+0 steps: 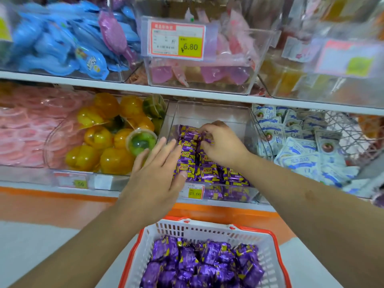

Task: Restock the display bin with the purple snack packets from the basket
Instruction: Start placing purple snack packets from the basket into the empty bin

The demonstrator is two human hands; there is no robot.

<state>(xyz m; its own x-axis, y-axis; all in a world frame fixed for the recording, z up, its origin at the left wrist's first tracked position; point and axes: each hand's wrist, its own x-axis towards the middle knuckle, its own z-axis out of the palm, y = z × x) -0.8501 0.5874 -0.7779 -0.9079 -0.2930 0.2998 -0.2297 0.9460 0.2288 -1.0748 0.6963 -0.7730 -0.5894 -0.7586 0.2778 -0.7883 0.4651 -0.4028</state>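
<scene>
Head view shows the purple snack packets (204,175) in two lots: a layer lying in the clear display bin (207,115) on the lower shelf, and a heaped supply (203,265) in the white basket (268,265) directly below, nearest me. Both hands are up at the bin, well apart from the basket; the next load lies back and down from them. I judge either hand about equally placed to reach it. My right hand (222,144) pinches a packet at the bin's rear. My left hand (158,173) lies flat with straight fingers on the front packets, grasping nothing. Packets are glossy foil, purple with yellow print, short pillow shapes lying at mixed angles. Yellow jelly cups (97,150) fill the neighbouring bin.
</scene>
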